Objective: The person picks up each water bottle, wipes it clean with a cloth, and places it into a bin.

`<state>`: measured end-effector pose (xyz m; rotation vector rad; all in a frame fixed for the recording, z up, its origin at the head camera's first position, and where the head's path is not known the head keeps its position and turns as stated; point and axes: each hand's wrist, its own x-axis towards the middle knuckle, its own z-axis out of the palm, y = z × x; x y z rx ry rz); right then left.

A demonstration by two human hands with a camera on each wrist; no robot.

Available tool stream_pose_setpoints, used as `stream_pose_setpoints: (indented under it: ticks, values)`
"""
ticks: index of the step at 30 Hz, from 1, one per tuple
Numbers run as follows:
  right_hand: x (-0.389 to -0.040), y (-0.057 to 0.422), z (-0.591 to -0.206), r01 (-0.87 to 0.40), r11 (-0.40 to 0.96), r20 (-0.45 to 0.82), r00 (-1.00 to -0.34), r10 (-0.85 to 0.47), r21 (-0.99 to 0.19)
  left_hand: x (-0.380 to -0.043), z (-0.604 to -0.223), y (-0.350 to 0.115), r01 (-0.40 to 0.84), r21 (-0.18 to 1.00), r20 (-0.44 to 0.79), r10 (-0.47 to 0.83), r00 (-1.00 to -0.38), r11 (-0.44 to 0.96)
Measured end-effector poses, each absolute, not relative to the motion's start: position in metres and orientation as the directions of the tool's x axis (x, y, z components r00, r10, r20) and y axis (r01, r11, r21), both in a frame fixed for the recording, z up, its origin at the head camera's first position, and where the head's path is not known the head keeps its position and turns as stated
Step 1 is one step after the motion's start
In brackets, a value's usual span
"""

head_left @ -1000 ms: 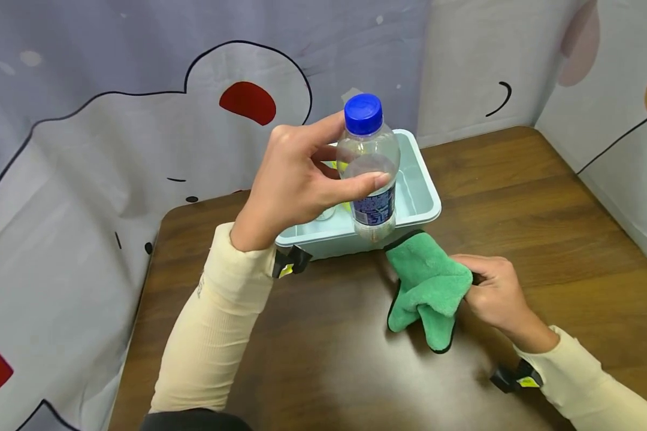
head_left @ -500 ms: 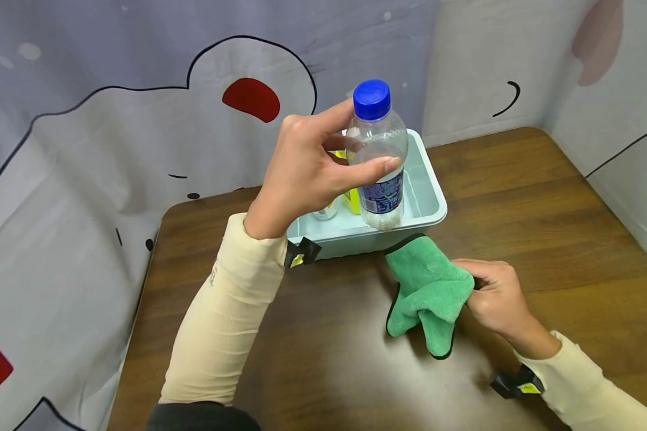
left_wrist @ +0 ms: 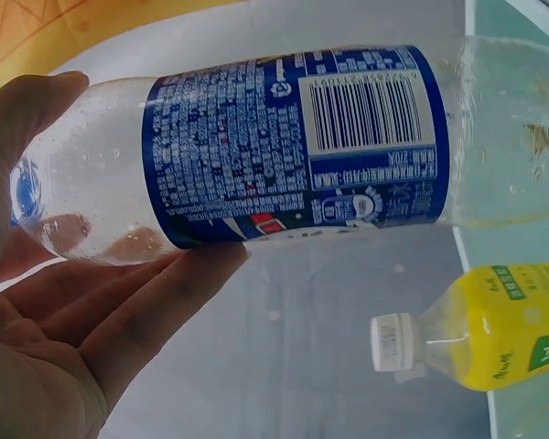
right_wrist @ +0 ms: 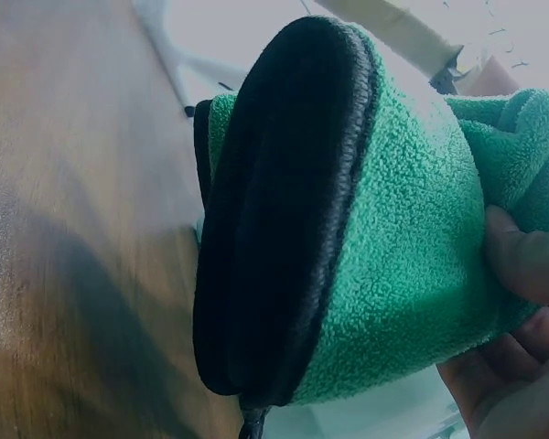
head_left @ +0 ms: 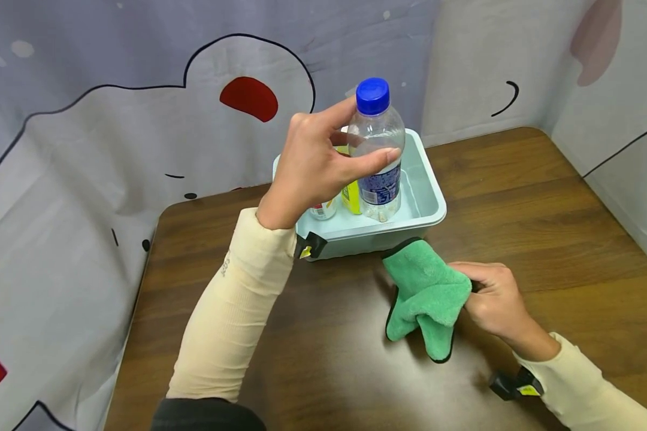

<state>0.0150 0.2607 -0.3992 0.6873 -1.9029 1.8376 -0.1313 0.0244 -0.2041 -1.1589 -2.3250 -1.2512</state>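
Note:
My left hand point(head_left: 318, 158) grips a clear plastic bottle point(head_left: 380, 134) with a blue cap and a blue label, thumb on the near side and fingers behind. The bottle stands nearly upright, its base inside the outline of the pale blue bin point(head_left: 434, 206). In the left wrist view, drops dot the bottle's wall, and a yellow-labelled bottle point(left_wrist: 503, 329) with a white cap is beside it. Lower right, my right hand point(head_left: 496, 299) holds a bunched green cloth point(head_left: 428, 293) with black edging, in front of the bin. The right wrist view shows the thumb point(right_wrist: 526, 261) pressing into its folds.
A white can-like container point(head_left: 323, 209) sits in the bin near its left front, partly behind my left hand. The brown wooden table point(head_left: 205, 287) runs back to a printed curtain point(head_left: 129, 143) along the rear and sides.
My left hand has moved the bottle slightly right and farther over the bin, so its base now shows within the bin instead of over the front rim. The right hand and cloth have barely moved.

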Motion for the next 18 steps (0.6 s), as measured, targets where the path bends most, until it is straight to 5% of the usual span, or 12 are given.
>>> stream_pose_setpoints:
  ticks: [18]
  values:
    - [0.016, 0.26, -0.397, -0.605, 0.044, 0.599, -0.795, -0.094, -0.795, -0.144, -0.219, 0.04, 0.683, 0.622, 0.485, 0.495, -0.721, 0.384]
